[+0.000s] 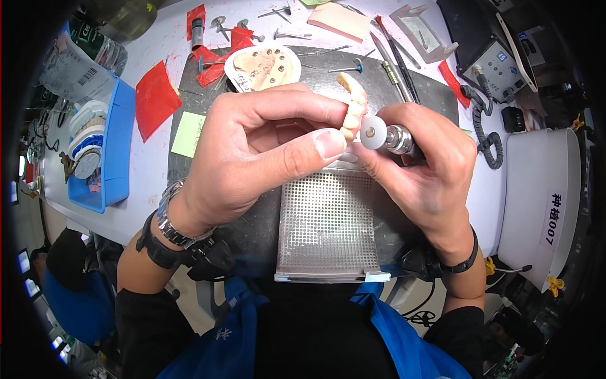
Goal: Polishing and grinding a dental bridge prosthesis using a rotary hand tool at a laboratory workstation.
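Observation:
My left hand (265, 139) pinches a dental bridge (354, 104), a curved row of tooth-coloured crowns, between thumb and fingers. In my right hand (435, 158) is a dental handpiece (401, 140), gripped near its metal nose. A white polishing disc (374, 132) on the handpiece's tip sits right beside the lower end of the bridge; whether they touch I cannot tell. Just beyond my left hand lies a dental model (264, 66) with several dark round holes. Below both hands is a perforated metal grille (328, 221).
Burs and mounted discs (274, 12), red sheets (156, 101) and a note pad (339, 22) lie across the back and left. At the left stands a blue bin (117, 145). A control unit (495, 60) with a coiled cord (489, 136) and a white tray (540, 202) are at right.

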`<action>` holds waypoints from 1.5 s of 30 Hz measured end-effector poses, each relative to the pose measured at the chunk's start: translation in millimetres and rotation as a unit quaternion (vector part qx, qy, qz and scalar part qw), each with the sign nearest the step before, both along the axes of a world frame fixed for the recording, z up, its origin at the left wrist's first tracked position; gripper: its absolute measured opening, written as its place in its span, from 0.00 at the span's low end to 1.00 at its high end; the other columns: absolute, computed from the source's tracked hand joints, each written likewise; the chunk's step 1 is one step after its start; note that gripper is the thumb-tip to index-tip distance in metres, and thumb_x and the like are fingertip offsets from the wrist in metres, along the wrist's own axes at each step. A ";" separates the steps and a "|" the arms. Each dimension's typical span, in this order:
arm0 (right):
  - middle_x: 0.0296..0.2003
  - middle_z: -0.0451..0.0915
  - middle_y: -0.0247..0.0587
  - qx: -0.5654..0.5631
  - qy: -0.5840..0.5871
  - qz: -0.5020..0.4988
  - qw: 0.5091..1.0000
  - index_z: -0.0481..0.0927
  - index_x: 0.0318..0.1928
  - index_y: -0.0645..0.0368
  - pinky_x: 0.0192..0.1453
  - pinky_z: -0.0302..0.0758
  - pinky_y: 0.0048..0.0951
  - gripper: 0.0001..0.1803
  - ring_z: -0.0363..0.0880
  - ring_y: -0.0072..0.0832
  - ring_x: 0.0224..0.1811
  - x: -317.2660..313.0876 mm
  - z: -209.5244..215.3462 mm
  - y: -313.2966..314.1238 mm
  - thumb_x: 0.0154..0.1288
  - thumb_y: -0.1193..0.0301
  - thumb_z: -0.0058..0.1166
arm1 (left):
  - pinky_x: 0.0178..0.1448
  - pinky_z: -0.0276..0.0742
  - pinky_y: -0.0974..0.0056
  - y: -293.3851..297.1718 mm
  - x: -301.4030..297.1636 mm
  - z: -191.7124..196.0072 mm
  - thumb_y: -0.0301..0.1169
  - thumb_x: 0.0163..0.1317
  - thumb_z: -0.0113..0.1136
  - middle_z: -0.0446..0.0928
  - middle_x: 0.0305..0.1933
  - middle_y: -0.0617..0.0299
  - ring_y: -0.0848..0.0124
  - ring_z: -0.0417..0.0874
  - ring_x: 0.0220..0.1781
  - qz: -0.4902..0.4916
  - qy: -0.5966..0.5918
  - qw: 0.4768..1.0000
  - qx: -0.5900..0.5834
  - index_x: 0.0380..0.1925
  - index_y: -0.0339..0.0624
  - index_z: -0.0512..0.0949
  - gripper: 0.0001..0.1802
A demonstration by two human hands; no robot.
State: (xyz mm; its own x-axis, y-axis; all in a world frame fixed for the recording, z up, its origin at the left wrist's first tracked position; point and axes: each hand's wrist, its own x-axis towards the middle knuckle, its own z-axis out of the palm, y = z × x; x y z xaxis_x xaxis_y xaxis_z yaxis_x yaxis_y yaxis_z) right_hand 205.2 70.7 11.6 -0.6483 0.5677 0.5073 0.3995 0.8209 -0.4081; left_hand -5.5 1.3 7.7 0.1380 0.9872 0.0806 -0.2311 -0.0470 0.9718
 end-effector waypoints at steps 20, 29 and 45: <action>0.30 0.82 0.36 -0.032 0.056 -0.006 0.998 0.81 0.41 0.64 0.25 0.68 0.19 0.16 0.75 0.18 0.23 -5.2 -1.4 -2.2 0.51 0.75 0.70 | 0.63 0.76 0.60 -3.1 3.7 -7.8 0.25 0.64 0.62 0.81 0.49 0.48 0.67 0.81 0.54 0.009 -0.043 0.999 0.030 0.49 0.26 0.77 0.15; 0.28 0.81 0.37 -0.040 0.042 -0.005 0.998 0.81 0.41 0.65 0.24 0.67 0.19 0.17 0.75 0.19 0.23 -8.1 -0.5 -4.0 0.51 0.74 0.72 | 0.62 0.75 0.62 -2.3 7.0 -10.2 0.22 0.64 0.62 0.78 0.48 0.53 0.71 0.80 0.53 0.014 -0.069 0.996 0.063 0.41 0.32 0.73 0.09; 0.25 0.79 0.39 -0.037 0.017 -0.013 0.999 0.80 0.36 0.64 0.27 0.70 0.23 0.13 0.76 0.25 0.23 -5.7 -0.8 -6.4 0.52 0.75 0.71 | 0.63 0.74 0.61 -2.8 8.5 -13.0 0.21 0.66 0.59 0.77 0.50 0.53 0.68 0.79 0.57 0.002 -0.090 0.994 0.054 0.40 0.33 0.71 0.07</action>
State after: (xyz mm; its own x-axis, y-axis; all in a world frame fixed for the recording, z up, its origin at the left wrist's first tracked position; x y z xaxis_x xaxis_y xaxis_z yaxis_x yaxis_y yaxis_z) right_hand 199.4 64.3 10.7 -0.6164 0.6210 0.4841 0.4054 0.7774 -0.4809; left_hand 3.0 -1.5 -5.3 0.1076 0.9718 0.2099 -0.4005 -0.1508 0.9038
